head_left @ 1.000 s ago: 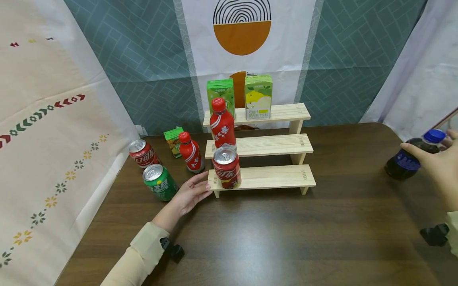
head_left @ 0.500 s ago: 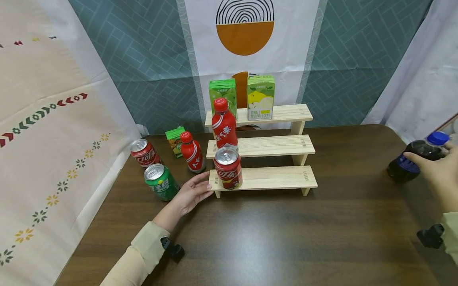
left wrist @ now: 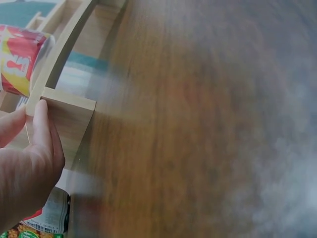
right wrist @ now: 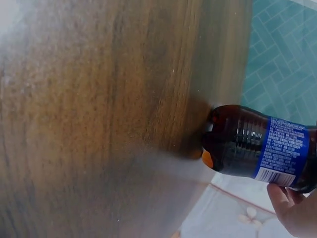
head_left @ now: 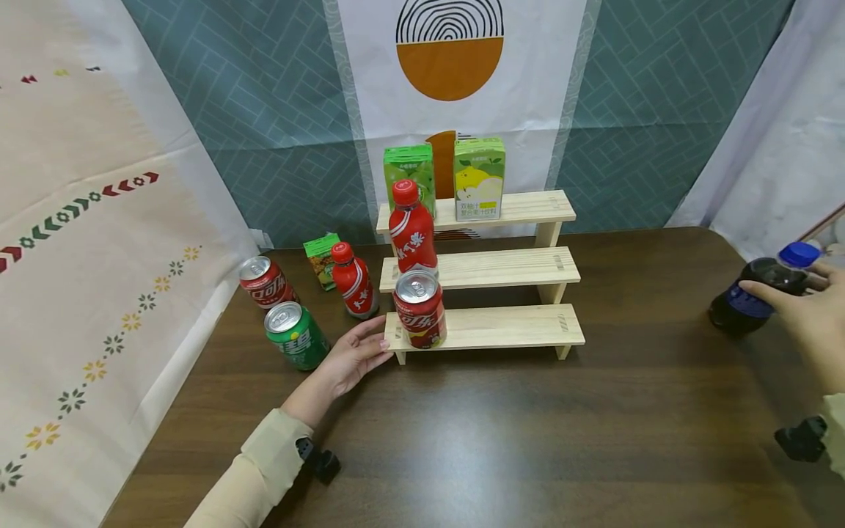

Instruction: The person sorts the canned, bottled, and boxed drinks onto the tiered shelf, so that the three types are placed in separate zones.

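Observation:
My left hand [head_left: 353,357] pinches the lower left corner of a three-step wooden display rack [head_left: 508,328], thumb and fingers at the board's end in the left wrist view. A red cola can [head_left: 419,312] stands on the lowest step, beside those fingers. Over at the far right, my right hand [head_left: 808,304] grips a dark cola bottle [head_left: 752,297] with a blue cap and blue label. The right wrist view shows the bottle's base close to the table and fingers [right wrist: 280,198] at its label. Part of the right hand lies outside both views.
On the rack stand a red bottle [head_left: 412,235], a green juice box [head_left: 409,170] and a yellow-green juice box [head_left: 478,180]. Left of it are a green can [head_left: 297,339], a red can [head_left: 266,284], another red bottle [head_left: 353,284] and a small carton [head_left: 322,258]. Fabric hangs behind.

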`<move>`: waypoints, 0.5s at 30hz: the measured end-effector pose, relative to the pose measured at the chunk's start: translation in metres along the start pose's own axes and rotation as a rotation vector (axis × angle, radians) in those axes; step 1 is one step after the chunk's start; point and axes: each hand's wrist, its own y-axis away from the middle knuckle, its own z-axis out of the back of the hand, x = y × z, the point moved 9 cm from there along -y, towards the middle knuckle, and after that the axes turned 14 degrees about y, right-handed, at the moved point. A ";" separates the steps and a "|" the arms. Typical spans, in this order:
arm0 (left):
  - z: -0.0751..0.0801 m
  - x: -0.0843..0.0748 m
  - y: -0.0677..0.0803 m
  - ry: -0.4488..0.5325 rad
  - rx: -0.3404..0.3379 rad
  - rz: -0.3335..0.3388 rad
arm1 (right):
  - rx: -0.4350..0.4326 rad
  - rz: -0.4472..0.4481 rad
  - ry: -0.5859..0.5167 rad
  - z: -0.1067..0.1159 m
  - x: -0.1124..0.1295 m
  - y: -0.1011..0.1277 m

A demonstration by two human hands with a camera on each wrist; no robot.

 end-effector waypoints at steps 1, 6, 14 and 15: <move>0.000 0.000 0.000 0.001 0.002 -0.001 | 0.008 0.002 0.003 0.006 0.014 0.013; -0.001 0.000 0.001 0.002 0.010 0.001 | 0.046 0.012 0.035 0.008 0.032 0.027; 0.000 0.000 0.001 -0.020 0.008 0.002 | 0.052 0.041 0.114 0.008 0.059 0.045; 0.000 0.000 0.000 -0.023 0.008 0.002 | 0.056 0.042 0.126 0.015 0.075 0.058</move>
